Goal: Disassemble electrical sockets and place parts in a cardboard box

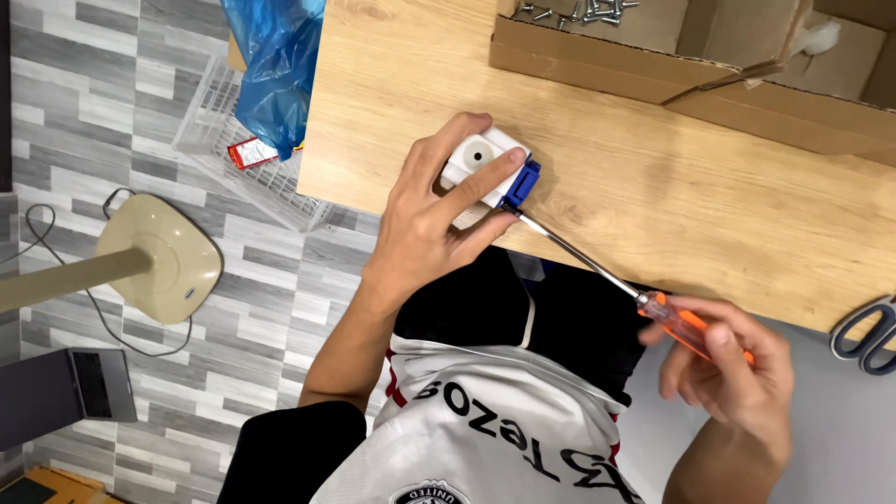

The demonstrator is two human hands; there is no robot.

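My left hand [431, 217] presses a small white plastic device [478, 161] with a blue end piece [523, 183] against the wooden table [653, 187], near its front edge. My right hand [733, 359] grips the orange handle of a screwdriver [681, 322]. Its long metal shaft runs up and left, and the tip meets the blue end of the device.
An open cardboard box [597, 61] with several loose screws [579, 11] lies at the table's far side. Scissors [868, 336] rest at the right edge. A blue plastic bag [275, 65], a wire basket [219, 121], a beige fan base [159, 257] and a laptop [65, 392] are on the floor at left.
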